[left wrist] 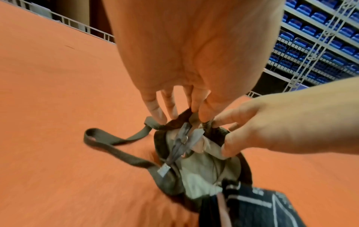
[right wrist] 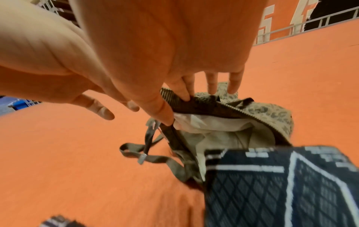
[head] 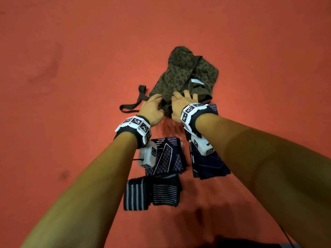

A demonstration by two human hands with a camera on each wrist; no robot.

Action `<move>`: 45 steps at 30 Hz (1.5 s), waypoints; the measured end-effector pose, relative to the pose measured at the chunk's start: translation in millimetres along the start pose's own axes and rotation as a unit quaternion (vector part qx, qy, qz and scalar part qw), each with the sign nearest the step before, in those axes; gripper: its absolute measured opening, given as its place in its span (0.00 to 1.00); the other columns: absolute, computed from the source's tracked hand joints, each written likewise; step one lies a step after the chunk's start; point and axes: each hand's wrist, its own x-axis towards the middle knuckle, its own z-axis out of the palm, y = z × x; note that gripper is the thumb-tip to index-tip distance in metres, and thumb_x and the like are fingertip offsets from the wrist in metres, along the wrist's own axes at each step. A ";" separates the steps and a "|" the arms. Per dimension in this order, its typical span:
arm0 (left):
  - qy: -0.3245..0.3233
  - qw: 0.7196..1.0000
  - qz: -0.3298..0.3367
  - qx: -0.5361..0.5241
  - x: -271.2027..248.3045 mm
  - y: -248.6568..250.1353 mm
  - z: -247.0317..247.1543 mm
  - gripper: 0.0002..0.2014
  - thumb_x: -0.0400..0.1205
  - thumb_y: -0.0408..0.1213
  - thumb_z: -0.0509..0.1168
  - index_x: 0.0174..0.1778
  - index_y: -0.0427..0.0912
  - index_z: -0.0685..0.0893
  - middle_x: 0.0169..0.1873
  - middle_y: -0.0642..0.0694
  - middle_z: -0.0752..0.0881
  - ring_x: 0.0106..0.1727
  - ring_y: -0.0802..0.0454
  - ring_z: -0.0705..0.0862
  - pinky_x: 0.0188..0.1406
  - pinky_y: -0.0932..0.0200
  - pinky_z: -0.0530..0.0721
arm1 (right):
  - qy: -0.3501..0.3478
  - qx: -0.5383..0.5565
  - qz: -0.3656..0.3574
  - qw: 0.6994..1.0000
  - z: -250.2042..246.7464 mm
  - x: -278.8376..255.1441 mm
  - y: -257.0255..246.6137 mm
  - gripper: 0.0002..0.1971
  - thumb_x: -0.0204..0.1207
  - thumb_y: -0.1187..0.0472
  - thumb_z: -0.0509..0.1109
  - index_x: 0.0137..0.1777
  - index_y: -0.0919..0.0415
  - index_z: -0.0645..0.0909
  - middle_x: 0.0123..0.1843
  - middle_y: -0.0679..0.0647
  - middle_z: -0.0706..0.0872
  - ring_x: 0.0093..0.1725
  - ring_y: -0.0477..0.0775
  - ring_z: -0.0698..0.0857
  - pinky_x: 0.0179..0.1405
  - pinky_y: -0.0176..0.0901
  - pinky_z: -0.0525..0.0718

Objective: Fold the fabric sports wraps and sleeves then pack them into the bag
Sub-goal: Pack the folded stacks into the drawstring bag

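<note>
Orange carpet [head: 71,86] covers the whole floor, and the bag [head: 186,74] lies on it. Its cloth is green with dark spots, and its mouth faces the person. A dark strap [head: 133,102] trails off the bag's left side onto the carpet.

Both hands are at the bag's mouth. The left hand [head: 152,109] pinches the dark edge of the mouth with its thumb and first finger. The right hand [head: 180,102] pinches the other side of the edge the same way, and its other fingers [right wrist: 211,83] point out straight. The mouth is pulled open, and pale lining [left wrist: 196,170] shows inside.

Four folded wraps lie nearer the person than the bag. One dark wrap [head: 168,156] with pale lines sits under the left wrist. A dark blue wrap [head: 209,163] sits under the right wrist, just beside the bag's mouth. Two striped wraps [head: 152,192] lie side by side, farthest from the bag.
</note>
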 end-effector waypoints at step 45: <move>0.247 0.951 0.014 -0.184 -129.4 17.4 -164.2 0.22 0.79 0.36 0.62 0.70 0.48 0.75 0.64 0.43 0.85 0.64 0.40 0.82 0.64 0.49 0.79 | 0.318 0.315 -0.166 0.879 -195.6 -131.7 -93.2 0.28 0.76 0.70 0.64 0.79 0.68 0.72 0.81 0.56 0.70 0.78 0.53 0.71 0.77 0.35 0.64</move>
